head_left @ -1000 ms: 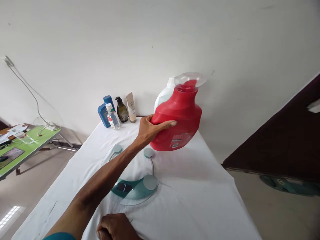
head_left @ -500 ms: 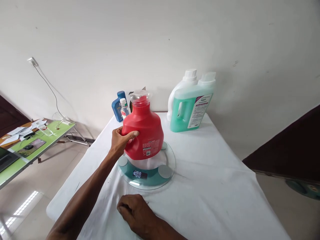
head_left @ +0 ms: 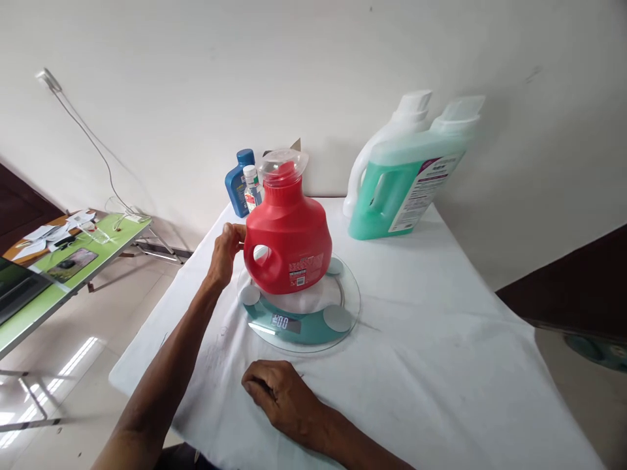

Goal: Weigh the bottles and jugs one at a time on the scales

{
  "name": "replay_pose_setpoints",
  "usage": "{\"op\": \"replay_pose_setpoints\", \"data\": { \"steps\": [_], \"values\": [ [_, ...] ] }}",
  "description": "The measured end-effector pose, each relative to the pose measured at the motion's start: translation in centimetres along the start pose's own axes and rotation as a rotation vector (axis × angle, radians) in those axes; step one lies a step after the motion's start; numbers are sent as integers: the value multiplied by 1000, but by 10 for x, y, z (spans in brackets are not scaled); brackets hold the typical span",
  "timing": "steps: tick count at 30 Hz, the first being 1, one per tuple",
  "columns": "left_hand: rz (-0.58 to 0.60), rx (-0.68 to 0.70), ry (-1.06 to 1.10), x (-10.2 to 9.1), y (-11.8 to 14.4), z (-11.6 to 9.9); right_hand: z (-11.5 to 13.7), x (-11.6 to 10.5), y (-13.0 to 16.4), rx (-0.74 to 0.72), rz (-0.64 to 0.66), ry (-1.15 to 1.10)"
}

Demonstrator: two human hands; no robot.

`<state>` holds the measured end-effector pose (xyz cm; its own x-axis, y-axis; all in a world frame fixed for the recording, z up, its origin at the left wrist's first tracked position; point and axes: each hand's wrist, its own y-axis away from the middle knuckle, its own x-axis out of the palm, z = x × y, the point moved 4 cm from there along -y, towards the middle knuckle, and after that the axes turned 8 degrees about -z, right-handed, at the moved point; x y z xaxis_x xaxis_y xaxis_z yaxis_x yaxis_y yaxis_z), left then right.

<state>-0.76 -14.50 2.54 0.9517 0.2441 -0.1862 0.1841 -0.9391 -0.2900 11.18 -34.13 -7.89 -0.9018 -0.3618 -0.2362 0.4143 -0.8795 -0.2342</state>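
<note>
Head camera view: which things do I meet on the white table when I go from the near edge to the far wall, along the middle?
Right hand resting on the cloth → round glass scale → red jug standing on the scale, left hand at its handle → small clear bottle → blue bottle by the wall.

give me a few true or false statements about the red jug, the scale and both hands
1. The red jug stands upright on the glass scale. True.
2. The right hand grips the jug's handle. False: it rests flat on the white cloth, in front of the scale; the left hand is the one at the jug's handle side.
3. The green jug sits on the scale too. False: it stands apart on the cloth, near the wall.
4. The scale's display is lit. True.
5. A small blue bottle stands behind the red jug. True.
</note>
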Motion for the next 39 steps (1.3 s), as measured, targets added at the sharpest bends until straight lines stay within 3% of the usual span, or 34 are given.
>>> {"op": "replay_pose_setpoints", "data": {
  "steps": [3, 6, 10, 39],
  "values": [
    [-26, -46, 58, -12, -6, 44, -2, 1, 1, -7, 0, 9],
    [-176, -95, -40, -24, -4, 87, -4, 1, 1, -10, 3, 5],
    [-195, -87, -190, -28, -6, 112, -5, 1, 3, -17, 6, 25],
    [-122, -36, -236, -29, -9, 112, -2, -1, 5, -8, 23, -1]
  ]
}}
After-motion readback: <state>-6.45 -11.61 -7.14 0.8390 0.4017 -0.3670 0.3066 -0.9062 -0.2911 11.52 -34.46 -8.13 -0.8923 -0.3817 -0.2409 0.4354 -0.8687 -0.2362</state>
